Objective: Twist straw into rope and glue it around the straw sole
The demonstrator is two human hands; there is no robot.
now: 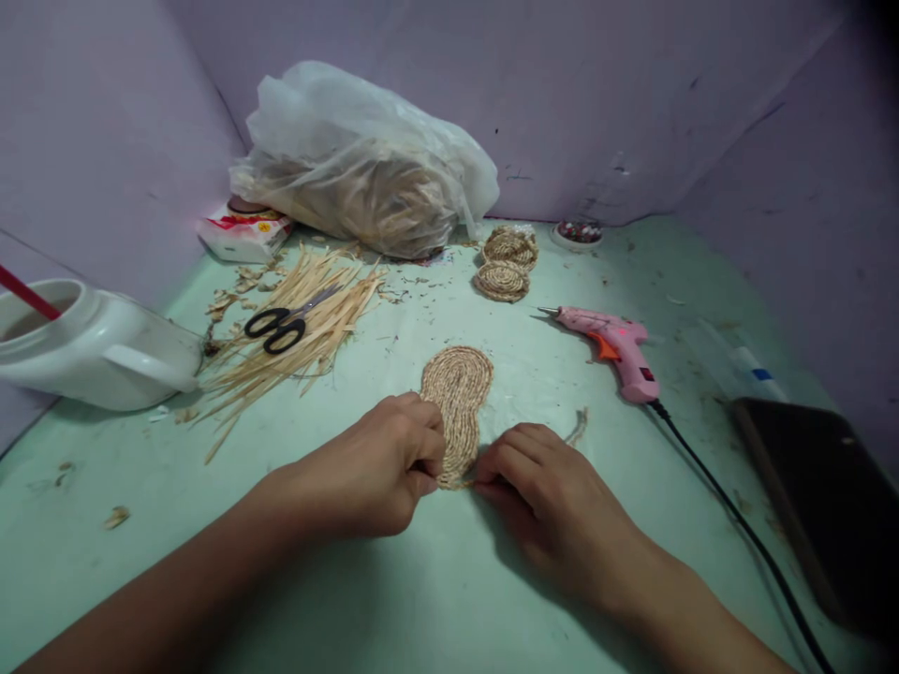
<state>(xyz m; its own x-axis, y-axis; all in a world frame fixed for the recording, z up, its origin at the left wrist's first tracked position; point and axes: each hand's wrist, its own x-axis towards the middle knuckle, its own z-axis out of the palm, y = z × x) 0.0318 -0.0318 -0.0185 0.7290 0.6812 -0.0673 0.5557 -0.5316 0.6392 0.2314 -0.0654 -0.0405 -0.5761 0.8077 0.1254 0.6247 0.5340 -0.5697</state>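
A sole-shaped piece of coiled straw rope [458, 393] lies flat on the pale green table in front of me. My left hand [393, 459] is closed in a pinch on its lower left edge. Between thumb and fingers, my right hand [544, 487] grips the straw rope [460, 485] that runs along the near edge of the piece. A loose rope end [580, 426] sticks out beyond my right hand. To the right, a pink glue gun [608, 337] lies on its side, its nozzle pointing left.
Scissors [285, 328] with black handles rest on a pile of straw strips [316, 346]. Coiled straw pieces [502, 281], a small dish of beads [577, 234] and a plastic bag [365, 168] stand at the back. A white jug [133, 351] is left; a dark phone-like slab [815, 505] and black cord [730, 501] are right.
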